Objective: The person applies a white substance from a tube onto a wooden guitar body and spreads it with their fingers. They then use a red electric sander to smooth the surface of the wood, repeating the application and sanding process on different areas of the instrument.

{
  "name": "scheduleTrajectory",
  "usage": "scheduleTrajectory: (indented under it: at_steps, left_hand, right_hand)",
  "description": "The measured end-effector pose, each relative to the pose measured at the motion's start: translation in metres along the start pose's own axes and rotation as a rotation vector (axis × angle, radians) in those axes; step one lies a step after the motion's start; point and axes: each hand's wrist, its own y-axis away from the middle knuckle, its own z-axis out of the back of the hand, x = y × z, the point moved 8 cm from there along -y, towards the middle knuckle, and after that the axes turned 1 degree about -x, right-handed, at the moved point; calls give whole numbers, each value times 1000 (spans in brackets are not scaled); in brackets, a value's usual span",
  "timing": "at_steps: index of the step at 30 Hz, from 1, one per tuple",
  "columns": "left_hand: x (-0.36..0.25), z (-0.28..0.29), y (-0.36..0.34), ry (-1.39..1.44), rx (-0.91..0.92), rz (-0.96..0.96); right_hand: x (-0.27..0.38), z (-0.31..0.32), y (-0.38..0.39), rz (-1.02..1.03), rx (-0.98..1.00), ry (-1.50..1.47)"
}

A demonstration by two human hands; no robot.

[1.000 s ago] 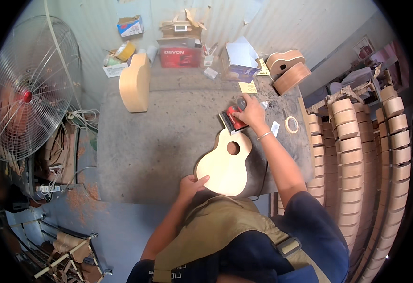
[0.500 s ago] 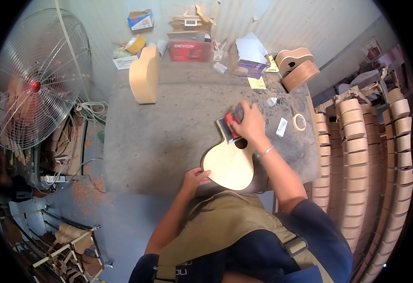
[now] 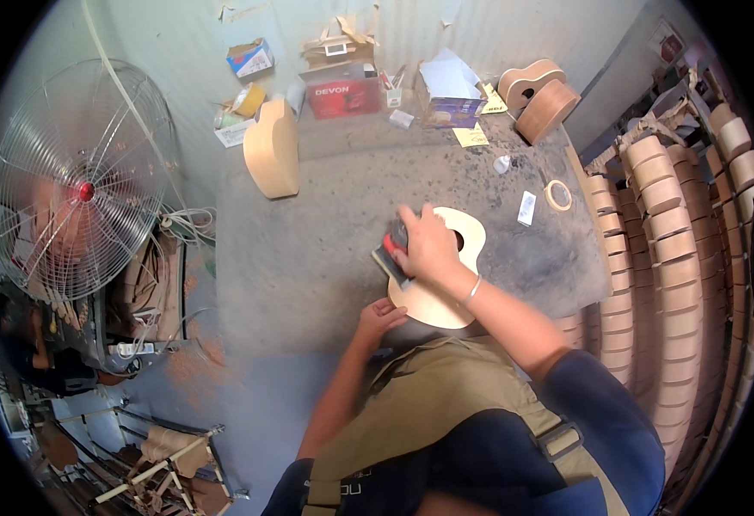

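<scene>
A pale wooden ukulele-type body [image 3: 447, 311] lies on the worn grey workbench [image 3: 325, 249] in front of me, its dark round sound hole showing beyond my right wrist. My right hand [image 3: 433, 249] is wrapped round a red and black electric sander [image 3: 391, 251]. The sander's flat rectangular pad rests over the left edge of the body and juts out past it. At the body's near left edge, my left hand [image 3: 381, 320] grips the rim, its thumb on the top face; the fingers underneath are partly hidden.
Another pale body [image 3: 272, 150] stands on edge at the back left. Two bodies [image 3: 544, 112], several boxes [image 3: 450, 95], a tape roll [image 3: 558, 195] and a small bottle [image 3: 501, 164] sit farther off. A large fan [image 3: 84, 189] is left; stacked wooden bodies [image 3: 661, 224] line the right.
My right hand has drawn the sander from the far left part of the body toward me, along its left edge. My left hand keeps its grip. The view has shifted slightly.
</scene>
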Motion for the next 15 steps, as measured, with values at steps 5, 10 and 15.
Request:
scheduleTrajectory:
  at_steps: [5,10,15]
  left_hand:
    - [-8,-11,6,-42,-9,-11]
    - [-1,-5,-5,-79,86,-136]
    - [4,7,5,469,57,23]
  right_hand:
    - [-17,0,-21,8,-62,36]
    - [-35,18,-24,18,-131,-29]
    - [4,3,64,204,-97,-175]
